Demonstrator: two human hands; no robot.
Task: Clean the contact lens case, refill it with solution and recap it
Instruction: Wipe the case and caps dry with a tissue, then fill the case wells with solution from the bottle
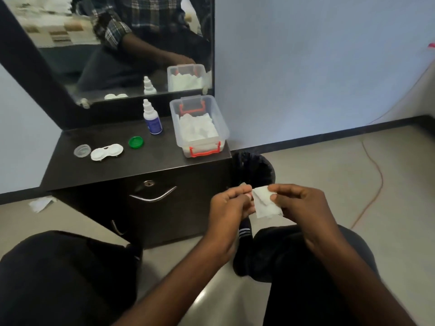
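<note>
Hands first: your left hand (229, 204) & right hand (297, 203) both pinch a folded white tissue (267, 202) btwn thumb & fingertips, held over the black-lined bin (254, 168) beside the dark cabinet (131, 165). Up on the cabinet top w/ mirror (122, 43) behind: white lens case (106, 152) lying open, clear cap (82, 150) just left of it, green cap (136, 142) to its right, solution bottle (152, 118) upright near the back, clear tissue box (200, 124) at the right edge. Pale wall, beige floor, crumpled tissue on the floor (41, 203) at left.
</note>
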